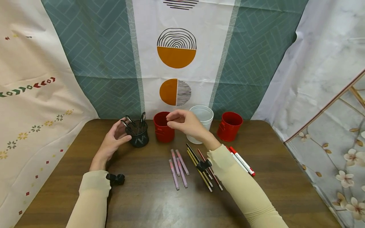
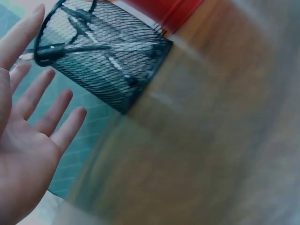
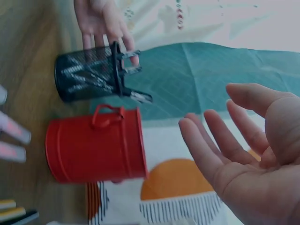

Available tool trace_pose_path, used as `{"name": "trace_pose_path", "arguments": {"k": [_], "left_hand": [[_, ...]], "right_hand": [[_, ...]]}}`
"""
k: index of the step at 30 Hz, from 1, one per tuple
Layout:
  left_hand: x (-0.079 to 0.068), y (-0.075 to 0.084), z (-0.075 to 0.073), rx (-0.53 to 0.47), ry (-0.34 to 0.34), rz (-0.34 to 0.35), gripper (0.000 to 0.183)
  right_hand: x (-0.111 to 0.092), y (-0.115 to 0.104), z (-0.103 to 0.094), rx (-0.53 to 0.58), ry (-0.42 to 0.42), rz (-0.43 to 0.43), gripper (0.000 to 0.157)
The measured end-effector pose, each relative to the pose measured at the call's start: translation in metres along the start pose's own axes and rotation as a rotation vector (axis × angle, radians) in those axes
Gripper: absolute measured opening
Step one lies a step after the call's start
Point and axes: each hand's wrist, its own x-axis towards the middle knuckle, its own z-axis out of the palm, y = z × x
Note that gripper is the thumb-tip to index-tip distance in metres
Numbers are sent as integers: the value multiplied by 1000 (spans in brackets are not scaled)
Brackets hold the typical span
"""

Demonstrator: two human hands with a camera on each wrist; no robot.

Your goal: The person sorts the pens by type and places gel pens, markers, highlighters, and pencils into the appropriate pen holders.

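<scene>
A black mesh pen cup [image 1: 139, 140] stands at the back left of the table with several black pens [image 1: 143, 118] in it. My left hand [image 1: 110, 144] is beside its left side, fingers spread; in the left wrist view those fingers [image 2: 60, 115] extend near the cup's rim and hold nothing. Whether they touch it, I cannot tell. My right hand [image 1: 188, 123] hovers by the rim of a red cup [image 1: 164, 134], partly in front of a white cup [image 1: 207, 124]. Loosely bent and apart in the right wrist view, its fingers [image 3: 201, 145] hold nothing.
Several lilac markers [image 1: 174, 174] lie mid-table. Right of them are several pencils [image 1: 206, 181], partly under my right forearm, then red-and-white markers [image 1: 241, 160]. Another red cup [image 1: 229, 128] stands at the back right. A patterned cloth [image 1: 176, 72] hangs behind the table.
</scene>
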Motion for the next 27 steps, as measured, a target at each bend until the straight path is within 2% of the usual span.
{"name": "trace_pose_path", "arguments": {"k": [6,10,15,21,27], "left_hand": [[-3,20,-9,0,56,70,82],[-1,35,-8,12,102,118,79],[-2,57,-4,43,162,136,72],[-1,81,5,144,186,170,67],[1,100,26,258,201,186,62]], "right_hand": [[-26,1,-22,-81,47,3,27],[-43,3,-34,-95,87,1,27],[-63,7,-46,-122,122,22,30],[-82,12,-56,-149,146,37,33],[-93,15,-63,-147,175,44,38]]}}
